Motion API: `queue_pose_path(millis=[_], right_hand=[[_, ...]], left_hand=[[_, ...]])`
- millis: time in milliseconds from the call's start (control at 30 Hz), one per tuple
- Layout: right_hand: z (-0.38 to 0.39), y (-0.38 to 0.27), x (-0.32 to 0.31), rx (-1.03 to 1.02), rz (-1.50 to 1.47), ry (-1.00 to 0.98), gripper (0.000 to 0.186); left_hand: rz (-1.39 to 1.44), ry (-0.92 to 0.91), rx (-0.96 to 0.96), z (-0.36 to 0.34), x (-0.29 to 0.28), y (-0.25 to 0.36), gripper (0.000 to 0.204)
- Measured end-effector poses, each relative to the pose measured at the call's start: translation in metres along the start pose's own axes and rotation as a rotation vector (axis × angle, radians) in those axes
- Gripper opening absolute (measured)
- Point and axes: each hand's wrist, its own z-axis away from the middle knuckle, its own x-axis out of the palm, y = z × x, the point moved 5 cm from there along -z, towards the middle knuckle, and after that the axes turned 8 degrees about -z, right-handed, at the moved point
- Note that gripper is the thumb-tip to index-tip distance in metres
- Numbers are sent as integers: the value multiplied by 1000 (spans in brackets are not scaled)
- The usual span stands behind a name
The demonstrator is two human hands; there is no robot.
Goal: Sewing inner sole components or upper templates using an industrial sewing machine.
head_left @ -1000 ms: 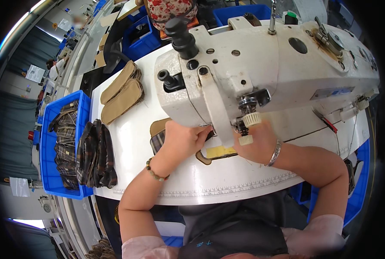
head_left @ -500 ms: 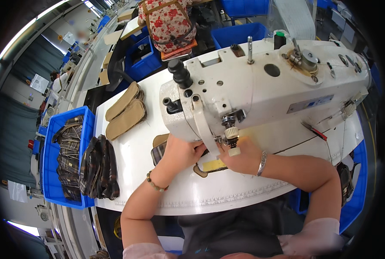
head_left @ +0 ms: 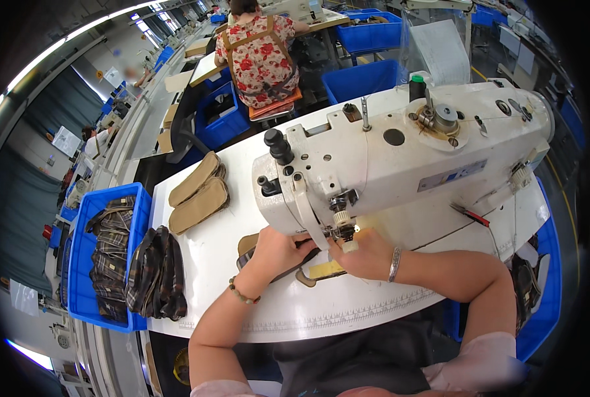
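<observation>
A white sewing machine (head_left: 401,149) stands across the table in front of me. Beneath its needle end lies a dark plaid fabric piece (head_left: 288,270) with a tan part showing at its far left. My left hand (head_left: 278,253) is closed on that piece, thumb and fingers pinched near the presser foot. From the other side my right hand (head_left: 369,257) reaches in with bent fingers at the same work; its fingertips are partly hidden behind the machine's tension knob (head_left: 342,218). By my right hand are a yellow plate (head_left: 325,270) and a small curved tan edge (head_left: 304,278).
Tan sole-shaped pieces (head_left: 199,205) lie on the white table (head_left: 209,274) at the left. Plaid pieces (head_left: 156,272) are heaped beside a blue bin (head_left: 75,278). Red-handled snips (head_left: 470,215) rest under the machine arm. Another person (head_left: 262,59) sits beyond.
The whole view has shifted, so the machine and table sit lower in the picture. Both hands stay at the needle on the fabric piece, with little visible movement.
</observation>
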Motion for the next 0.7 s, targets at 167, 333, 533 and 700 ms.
queue_pose_path(millis=[167, 333, 533, 700], right_hand=[[7, -3, 5, -35, -143, 325, 25], [15, -23, -9, -165, -25, 300, 41], [15, -23, -10, -138, 6, 242, 39], [15, -23, -10, -129, -17, 245, 38]], left_hand=[[52, 70, 42, -2, -7, 6, 31], [81, 110, 17, -2, -13, 7, 24], [88, 129, 0, -4, -11, 5, 28], [41, 172, 56, -4, -11, 8, 29]])
